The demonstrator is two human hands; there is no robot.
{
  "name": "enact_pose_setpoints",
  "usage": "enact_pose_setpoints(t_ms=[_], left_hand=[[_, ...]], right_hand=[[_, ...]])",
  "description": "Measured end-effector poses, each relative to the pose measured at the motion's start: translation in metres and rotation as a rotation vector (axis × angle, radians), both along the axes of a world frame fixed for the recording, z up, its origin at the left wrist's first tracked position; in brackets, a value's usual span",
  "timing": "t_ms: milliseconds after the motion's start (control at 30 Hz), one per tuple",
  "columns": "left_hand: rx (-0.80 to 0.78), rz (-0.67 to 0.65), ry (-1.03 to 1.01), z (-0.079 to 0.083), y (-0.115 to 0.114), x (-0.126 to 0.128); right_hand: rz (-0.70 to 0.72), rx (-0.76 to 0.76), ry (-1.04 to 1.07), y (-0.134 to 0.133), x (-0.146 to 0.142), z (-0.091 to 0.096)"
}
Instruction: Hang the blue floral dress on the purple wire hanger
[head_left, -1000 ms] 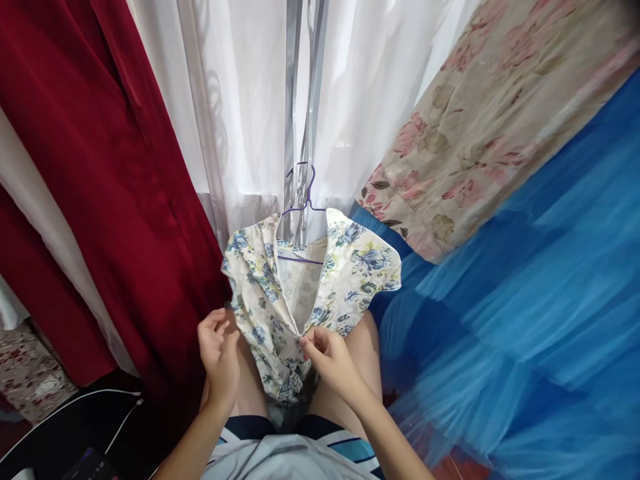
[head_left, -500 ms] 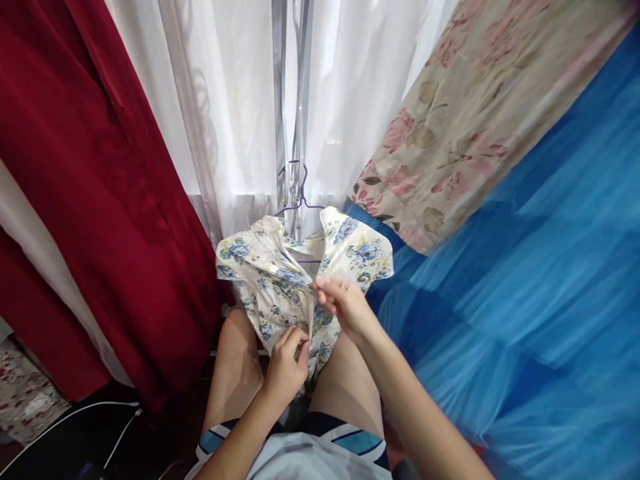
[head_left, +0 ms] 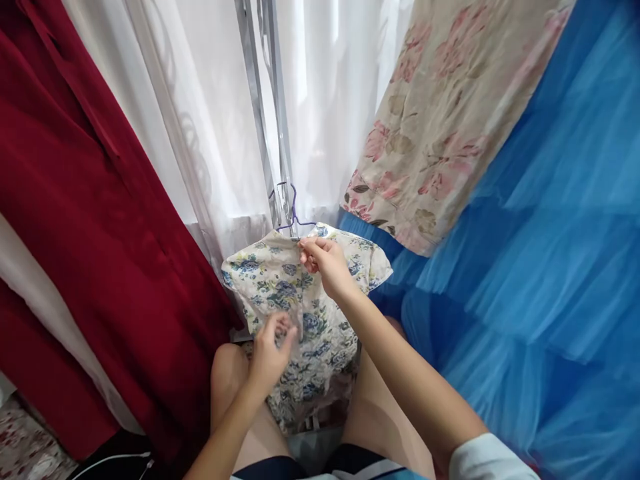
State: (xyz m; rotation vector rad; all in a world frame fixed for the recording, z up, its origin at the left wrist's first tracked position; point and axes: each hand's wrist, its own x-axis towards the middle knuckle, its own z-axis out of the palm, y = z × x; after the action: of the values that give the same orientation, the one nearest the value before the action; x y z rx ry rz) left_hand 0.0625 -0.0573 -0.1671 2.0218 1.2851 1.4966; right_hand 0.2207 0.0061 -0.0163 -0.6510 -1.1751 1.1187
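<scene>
A white dress with blue flowers and short sleeves hangs on a purple hanger between my knees. At the middle of its neckline, my right hand is closed in a pinch on the top edge. The front seam below that hand lies together, and whether a zipper tab is in the pinch is hidden by the fingers. Lower down, my left hand is slightly blurred in front of the dress, its thumb and curled fingers apart with nothing visible between them.
Grey straps run down to the hanger in front of a white curtain. Red cloth hangs on the left. Beige flowered cloth and blue tulle hang on the right. A white cable lies at lower left.
My right hand has moved up from mid-chest to the neckline, and the V-shaped gap in the front has closed. My left hand has come off the fabric, a little left. The view has shifted.
</scene>
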Motion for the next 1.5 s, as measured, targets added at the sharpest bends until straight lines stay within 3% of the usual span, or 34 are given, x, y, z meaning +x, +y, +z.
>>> enact_pose_setpoints(t_ms=[167, 233, 300, 467, 567, 667, 833, 1033, 1333, 1500], left_hand=[[0.231, -0.032, -0.059, 0.113, 0.042, 0.009], [0.280, -0.081, 0.047, 0.143, 0.055, 0.013], [0.315, -0.088, 0.121, 0.158, 0.059, 0.016], [0.316, 0.007, 0.032, 0.155, 0.056, 0.007], [0.293, 0.101, -0.110, 0.149, 0.062, -0.006], [0.338, 0.168, -0.268, 0.153, 0.068, -0.012], [0.339, 0.002, -0.086, 0.165, 0.056, 0.002], [0.375, -0.091, 0.113, 0.154, 0.050, 0.010], [0.341, -0.107, -0.012, 0.145, 0.049, 0.020], [0.232, -0.188, -0.359, 0.158, 0.055, 0.015]], right_hand=[[-0.004, 0.086, -0.106, -0.013, 0.008, 0.005], [0.028, 0.090, -0.137, -0.015, 0.011, 0.004], [0.022, 0.095, -0.162, -0.013, 0.012, -0.001], [-0.091, 0.174, -0.214, -0.002, 0.005, -0.023], [-0.108, 0.182, -0.353, 0.006, 0.005, -0.034], [-0.175, 0.171, -0.479, 0.011, 0.011, -0.043], [-0.004, 0.172, -0.404, 0.005, 0.018, -0.037], [0.013, 0.280, -0.358, -0.005, 0.013, -0.016], [-0.044, 0.233, -0.255, 0.007, 0.006, -0.022], [-0.035, 0.202, -0.410, 0.011, 0.010, -0.035]])
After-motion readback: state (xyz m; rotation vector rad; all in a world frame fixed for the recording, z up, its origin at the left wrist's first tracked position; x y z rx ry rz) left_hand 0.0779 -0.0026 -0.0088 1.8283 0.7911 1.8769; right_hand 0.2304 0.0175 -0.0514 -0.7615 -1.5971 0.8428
